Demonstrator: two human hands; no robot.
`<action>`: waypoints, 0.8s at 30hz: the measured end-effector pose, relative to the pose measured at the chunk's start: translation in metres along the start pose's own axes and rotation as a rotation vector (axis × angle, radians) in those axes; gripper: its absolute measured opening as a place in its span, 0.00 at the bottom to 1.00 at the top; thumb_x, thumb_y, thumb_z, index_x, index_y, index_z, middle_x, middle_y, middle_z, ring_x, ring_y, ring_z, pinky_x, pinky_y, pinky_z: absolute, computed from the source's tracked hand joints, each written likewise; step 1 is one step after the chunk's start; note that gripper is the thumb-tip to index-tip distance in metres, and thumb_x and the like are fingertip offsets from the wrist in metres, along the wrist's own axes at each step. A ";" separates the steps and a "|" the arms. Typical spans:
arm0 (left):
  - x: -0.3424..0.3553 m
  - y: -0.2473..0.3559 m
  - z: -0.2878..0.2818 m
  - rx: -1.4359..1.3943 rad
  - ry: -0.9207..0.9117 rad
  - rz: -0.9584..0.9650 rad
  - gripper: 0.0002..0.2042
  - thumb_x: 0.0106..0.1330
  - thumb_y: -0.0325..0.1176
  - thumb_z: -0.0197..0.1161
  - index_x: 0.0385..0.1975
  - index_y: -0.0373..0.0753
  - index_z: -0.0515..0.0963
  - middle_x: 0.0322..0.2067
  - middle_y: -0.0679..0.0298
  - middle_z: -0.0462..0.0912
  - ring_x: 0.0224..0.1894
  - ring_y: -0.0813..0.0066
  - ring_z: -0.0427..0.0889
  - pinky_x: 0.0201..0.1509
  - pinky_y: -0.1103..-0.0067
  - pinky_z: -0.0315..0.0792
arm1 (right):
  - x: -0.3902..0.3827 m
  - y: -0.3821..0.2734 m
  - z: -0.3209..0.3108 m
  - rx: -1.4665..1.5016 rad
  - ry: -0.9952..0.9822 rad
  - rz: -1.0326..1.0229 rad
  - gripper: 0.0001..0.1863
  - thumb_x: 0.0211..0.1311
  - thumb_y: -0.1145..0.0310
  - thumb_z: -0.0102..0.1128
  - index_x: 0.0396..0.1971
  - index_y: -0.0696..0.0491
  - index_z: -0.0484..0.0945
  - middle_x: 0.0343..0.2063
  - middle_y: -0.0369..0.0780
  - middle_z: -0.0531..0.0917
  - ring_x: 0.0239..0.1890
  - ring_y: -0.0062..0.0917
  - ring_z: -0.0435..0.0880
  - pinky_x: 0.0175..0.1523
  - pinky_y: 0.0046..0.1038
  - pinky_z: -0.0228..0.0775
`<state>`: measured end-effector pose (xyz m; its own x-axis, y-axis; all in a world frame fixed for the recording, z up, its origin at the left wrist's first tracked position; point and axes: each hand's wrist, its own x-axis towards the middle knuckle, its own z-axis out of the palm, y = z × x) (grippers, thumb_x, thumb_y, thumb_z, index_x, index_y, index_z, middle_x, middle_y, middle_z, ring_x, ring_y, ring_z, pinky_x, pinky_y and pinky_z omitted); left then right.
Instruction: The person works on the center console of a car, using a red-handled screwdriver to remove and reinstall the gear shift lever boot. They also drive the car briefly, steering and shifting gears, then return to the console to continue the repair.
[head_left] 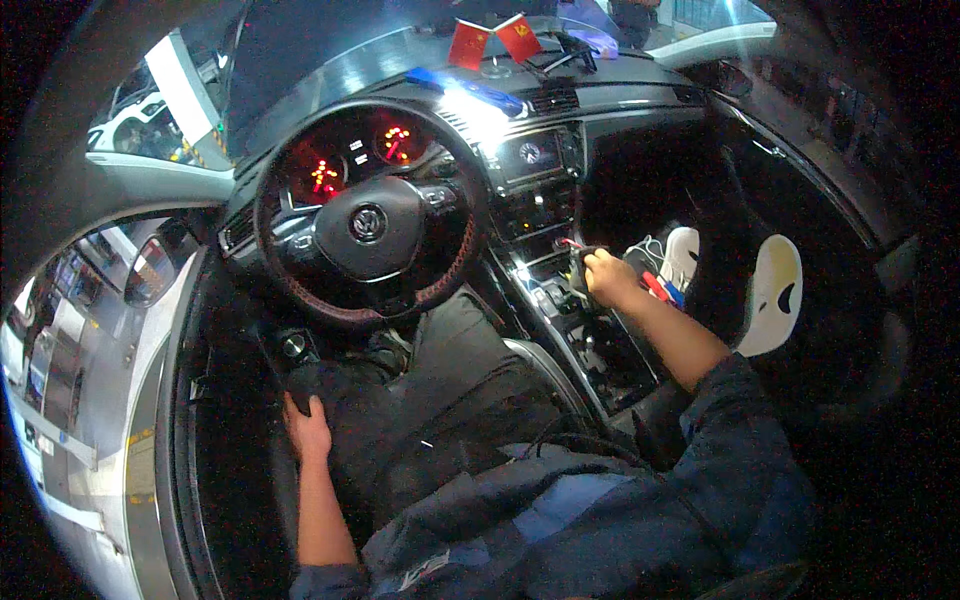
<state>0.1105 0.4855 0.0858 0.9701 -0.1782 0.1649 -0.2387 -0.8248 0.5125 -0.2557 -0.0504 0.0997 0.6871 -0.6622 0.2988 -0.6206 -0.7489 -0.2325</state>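
Note:
I sit in the driver's seat of a car. My right hand (pixel 607 277) reaches to the centre console and is closed around the gear lever (pixel 578 268). My left hand (pixel 306 432) rests low beside my left thigh, its fingers on a dark object at the seat's edge; what it is stays too dark to tell. The steering wheel (pixel 372 222) with its dark red stitched rim stands ahead of me, and the lit red instrument dials (pixel 360 155) show behind it.
Two small red flags (pixel 493 40) and a blue object (pixel 470 88) sit on the dashboard. A centre screen (pixel 530 152) lies right of the wheel. White shoes (pixel 770 290) and red-handled tools (pixel 660 288) lie on the passenger side. The driver's door (pixel 150 400) is at left.

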 end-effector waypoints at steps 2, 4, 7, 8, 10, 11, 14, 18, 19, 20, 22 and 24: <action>0.000 -0.001 0.001 -0.007 -0.015 -0.004 0.37 0.74 0.54 0.56 0.76 0.37 0.60 0.74 0.43 0.63 0.74 0.43 0.64 0.77 0.58 0.60 | 0.001 0.006 -0.005 -0.003 -0.057 -0.018 0.13 0.71 0.59 0.49 0.41 0.51 0.79 0.43 0.48 0.82 0.45 0.51 0.84 0.50 0.53 0.77; 0.002 -0.002 0.001 0.000 -0.001 0.005 0.37 0.74 0.54 0.56 0.76 0.37 0.60 0.74 0.43 0.62 0.74 0.43 0.64 0.77 0.58 0.60 | 0.004 0.007 -0.014 0.028 -0.246 -0.014 0.16 0.69 0.58 0.52 0.48 0.53 0.76 0.48 0.51 0.83 0.51 0.53 0.83 0.54 0.52 0.77; 0.004 -0.001 0.002 0.029 0.007 0.017 0.37 0.74 0.54 0.55 0.77 0.36 0.59 0.74 0.43 0.62 0.75 0.43 0.62 0.78 0.59 0.59 | 0.000 -0.004 -0.024 -0.093 -0.436 0.011 0.25 0.62 0.64 0.61 0.56 0.55 0.67 0.53 0.57 0.81 0.55 0.54 0.83 0.58 0.51 0.77; 0.004 -0.001 0.003 0.036 0.012 0.022 0.37 0.75 0.54 0.55 0.77 0.35 0.59 0.74 0.43 0.62 0.76 0.43 0.61 0.78 0.59 0.58 | 0.001 -0.009 -0.025 -0.150 -0.430 -0.002 0.25 0.60 0.66 0.64 0.56 0.55 0.69 0.51 0.55 0.83 0.51 0.52 0.86 0.54 0.51 0.80; 0.006 -0.003 0.003 0.025 -0.015 0.026 0.38 0.75 0.53 0.55 0.76 0.32 0.58 0.74 0.41 0.62 0.75 0.43 0.62 0.78 0.60 0.58 | 0.008 -0.017 -0.027 -0.214 -0.455 -0.048 0.25 0.59 0.66 0.64 0.57 0.54 0.71 0.45 0.53 0.86 0.46 0.50 0.88 0.50 0.50 0.82; 0.007 -0.004 0.003 0.029 -0.018 -0.003 0.38 0.75 0.53 0.55 0.76 0.32 0.59 0.74 0.41 0.62 0.75 0.43 0.62 0.78 0.60 0.59 | 0.010 -0.019 -0.026 -0.241 -0.382 -0.108 0.25 0.58 0.65 0.66 0.55 0.53 0.74 0.43 0.51 0.87 0.43 0.48 0.90 0.48 0.49 0.84; 0.006 -0.007 0.003 0.030 -0.007 0.078 0.37 0.75 0.52 0.55 0.75 0.30 0.60 0.72 0.39 0.65 0.74 0.41 0.64 0.77 0.61 0.60 | 0.028 -0.015 -0.024 -0.284 -0.455 -0.074 0.26 0.55 0.58 0.70 0.54 0.51 0.78 0.45 0.51 0.88 0.50 0.47 0.88 0.53 0.47 0.82; 0.009 -0.009 0.003 0.058 0.000 0.104 0.37 0.76 0.52 0.54 0.75 0.30 0.60 0.72 0.39 0.65 0.74 0.42 0.64 0.77 0.61 0.60 | 0.091 -0.005 -0.007 -0.154 -0.460 -0.173 0.24 0.51 0.55 0.71 0.46 0.51 0.84 0.43 0.49 0.89 0.49 0.42 0.88 0.51 0.44 0.81; 0.009 -0.009 0.003 0.053 0.005 0.103 0.37 0.76 0.52 0.54 0.75 0.30 0.60 0.72 0.39 0.65 0.74 0.42 0.64 0.77 0.61 0.60 | 0.110 -0.007 0.004 -0.151 -0.453 -0.123 0.18 0.49 0.56 0.71 0.38 0.52 0.86 0.39 0.49 0.89 0.43 0.41 0.89 0.46 0.44 0.81; 0.008 -0.009 0.003 0.049 0.005 0.081 0.37 0.76 0.52 0.54 0.75 0.30 0.60 0.72 0.40 0.65 0.74 0.42 0.64 0.77 0.61 0.59 | 0.135 -0.009 0.012 -0.166 -0.548 -0.088 0.13 0.46 0.62 0.69 0.32 0.53 0.88 0.36 0.48 0.90 0.39 0.42 0.89 0.42 0.44 0.82; 0.006 -0.010 0.002 0.045 0.015 0.091 0.37 0.76 0.53 0.54 0.75 0.31 0.60 0.73 0.40 0.64 0.74 0.42 0.64 0.78 0.62 0.59 | 0.162 -0.009 0.028 -0.242 -0.502 -0.128 0.12 0.41 0.68 0.67 0.29 0.54 0.88 0.37 0.49 0.90 0.39 0.41 0.90 0.41 0.43 0.81; 0.003 -0.011 0.001 0.049 0.010 0.054 0.37 0.76 0.53 0.54 0.76 0.32 0.59 0.73 0.41 0.64 0.75 0.42 0.63 0.78 0.62 0.58 | 0.180 -0.011 0.034 -0.158 -0.499 -0.132 0.13 0.40 0.68 0.70 0.31 0.54 0.88 0.37 0.51 0.89 0.38 0.44 0.89 0.41 0.43 0.81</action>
<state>0.1158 0.4938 0.0800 0.9552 -0.2185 0.1996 -0.2883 -0.8394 0.4607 -0.1122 -0.1625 0.1250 0.8352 -0.5234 -0.1689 -0.5398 -0.8389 -0.0694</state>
